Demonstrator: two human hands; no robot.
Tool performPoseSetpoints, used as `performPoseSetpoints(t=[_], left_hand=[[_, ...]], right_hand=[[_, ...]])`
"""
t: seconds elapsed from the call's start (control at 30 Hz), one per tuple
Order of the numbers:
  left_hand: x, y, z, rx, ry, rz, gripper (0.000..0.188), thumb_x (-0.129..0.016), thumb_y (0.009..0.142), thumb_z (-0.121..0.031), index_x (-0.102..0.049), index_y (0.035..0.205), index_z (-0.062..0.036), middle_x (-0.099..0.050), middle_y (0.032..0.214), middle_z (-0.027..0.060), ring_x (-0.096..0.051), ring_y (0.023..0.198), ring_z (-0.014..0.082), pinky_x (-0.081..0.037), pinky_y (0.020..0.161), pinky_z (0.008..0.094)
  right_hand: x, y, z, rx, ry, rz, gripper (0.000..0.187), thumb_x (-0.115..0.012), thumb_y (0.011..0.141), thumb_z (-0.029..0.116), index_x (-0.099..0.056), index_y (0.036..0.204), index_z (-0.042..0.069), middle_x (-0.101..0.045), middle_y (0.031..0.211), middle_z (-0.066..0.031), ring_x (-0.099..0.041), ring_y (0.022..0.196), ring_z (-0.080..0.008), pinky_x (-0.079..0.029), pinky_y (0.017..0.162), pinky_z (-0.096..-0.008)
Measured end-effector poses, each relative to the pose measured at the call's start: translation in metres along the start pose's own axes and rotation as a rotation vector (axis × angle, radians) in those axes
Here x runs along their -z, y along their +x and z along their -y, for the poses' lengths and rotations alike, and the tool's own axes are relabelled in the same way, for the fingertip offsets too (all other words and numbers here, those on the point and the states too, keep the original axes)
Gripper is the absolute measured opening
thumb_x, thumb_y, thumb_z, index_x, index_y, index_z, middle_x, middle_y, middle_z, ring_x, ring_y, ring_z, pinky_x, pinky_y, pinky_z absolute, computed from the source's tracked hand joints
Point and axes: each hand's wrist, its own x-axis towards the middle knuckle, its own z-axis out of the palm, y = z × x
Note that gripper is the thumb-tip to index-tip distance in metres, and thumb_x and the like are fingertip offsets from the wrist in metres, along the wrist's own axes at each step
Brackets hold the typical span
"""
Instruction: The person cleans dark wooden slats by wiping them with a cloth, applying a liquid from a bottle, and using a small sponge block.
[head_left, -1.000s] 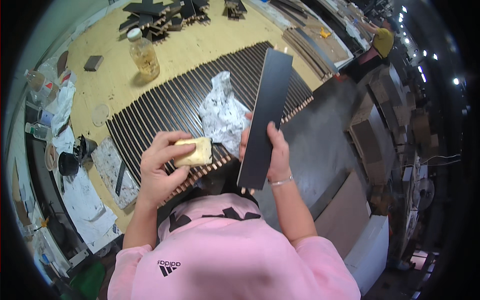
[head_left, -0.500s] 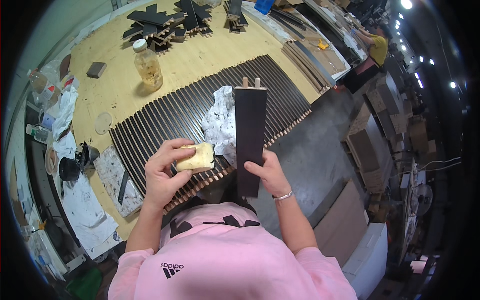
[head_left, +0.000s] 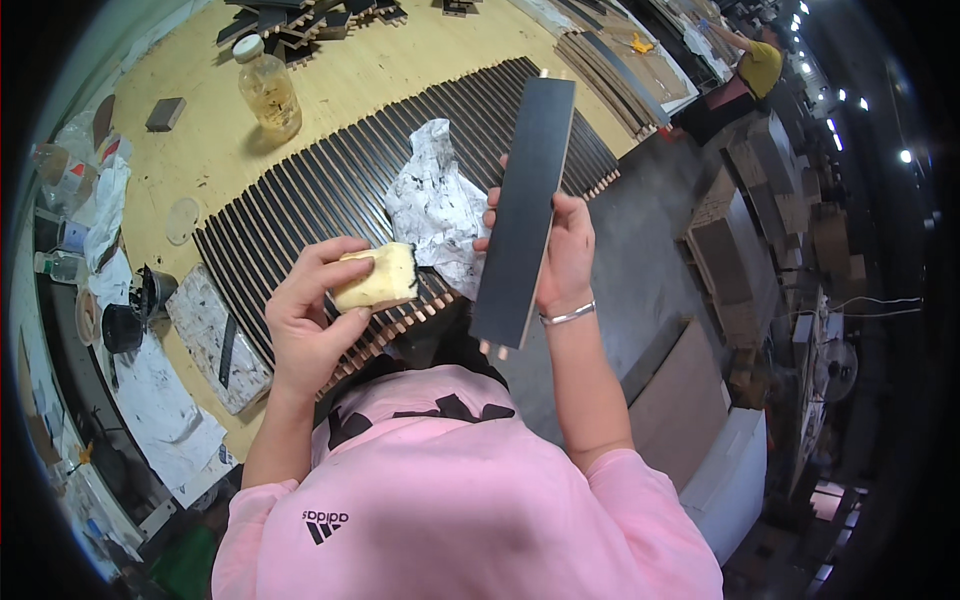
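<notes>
My left hand [head_left: 318, 312] is closed around a yellow sponge [head_left: 378, 279] whose right edge is stained black. In my right hand [head_left: 567, 250] is a dark board [head_left: 528, 205] with wooden dowels at both ends, tilted with its top leaning right and one broad face toward me. The fingers wrap behind it and the thumb lies at its right edge. A crumpled, black-smudged white cloth [head_left: 436, 200] lies just left of the board. Under it, a long row of dark slats [head_left: 330, 190] with pale dowel ends stands packed side by side on the table [head_left: 200, 90].
A jar with a white lid [head_left: 268, 95] stands behind the row, near a pile of dark boards [head_left: 290, 25]. Black cups [head_left: 122, 328] and a stained slab [head_left: 215, 340] are at the left. Stacked boards [head_left: 610, 85] lie far right; a person in yellow [head_left: 760, 70] is beyond.
My right hand has raised the board and turned it so its top leans right; its lower dowels now show. The sponge has shifted slightly left and up in view.
</notes>
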Motion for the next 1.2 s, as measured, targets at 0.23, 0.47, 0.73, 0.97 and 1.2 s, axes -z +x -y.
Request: performPoseSetpoints(t=[0.23,0.47,0.73,0.97,1.2], left_hand=[[-0.023,-0.002,-0.008,-0.293,0.330,0.168,0.043,-0.067,0.061,0.004,-0.074,0.103,-0.0052,-0.066,0.113,0.0145,-0.061,0.100,0.0289,-0.050,0.084,0.0363],[-0.050,-0.006,-0.014,-0.439,0.357,0.296,0.041,-0.069,0.061,0.003,-0.073,0.101,-0.0066,-0.064,0.114,0.0134,-0.060,0.096,0.0316,-0.051,0.080,0.0406],[-0.042,0.002,-0.011,-0.443,0.452,0.241,0.041,-0.069,0.061,0.003,-0.073,0.100,-0.0071,-0.064,0.112,0.0129,-0.060,0.095,0.0311,-0.051,0.079,0.0395],[-0.023,0.005,-0.006,-0.402,0.575,0.199,0.042,-0.067,0.059,0.002,-0.074,0.099,-0.0064,-0.066,0.109,0.0131,-0.061,0.097,0.0309,-0.051,0.080,0.0391],[0.021,0.006,-0.019,-0.331,0.601,-0.091,0.041,-0.067,0.063,0.004,-0.072,0.103,-0.0036,-0.065,0.112,0.0139,-0.061,0.099,0.0276,-0.051,0.085,0.0360]], right_hand=[[0.000,0.012,-0.008,-0.002,-0.027,-0.162,0.064,-0.024,0.103,0.060,-0.049,0.135,0.011,-0.059,0.095,-0.0095,-0.060,0.081,-0.0208,-0.055,0.065,-0.0408],[-0.002,0.019,-0.013,0.031,-0.075,-0.257,0.061,-0.025,0.103,0.059,-0.050,0.131,0.010,-0.059,0.092,-0.0092,-0.060,0.080,-0.0204,-0.055,0.065,-0.0418],[-0.006,0.017,-0.010,0.094,-0.147,-0.322,0.060,-0.025,0.104,0.057,-0.050,0.126,0.008,-0.059,0.090,-0.0091,-0.061,0.078,-0.0202,-0.058,0.062,-0.0400],[0.001,0.016,-0.008,0.086,-0.077,-0.382,0.060,-0.027,0.103,0.057,-0.052,0.122,0.007,-0.059,0.089,-0.0083,-0.060,0.077,-0.0207,-0.056,0.064,-0.0416],[0.014,0.018,-0.010,-0.033,0.237,-0.386,0.060,-0.025,0.103,0.055,-0.055,0.112,0.004,-0.057,0.087,-0.0110,-0.058,0.080,-0.0242,-0.051,0.072,-0.0426]])
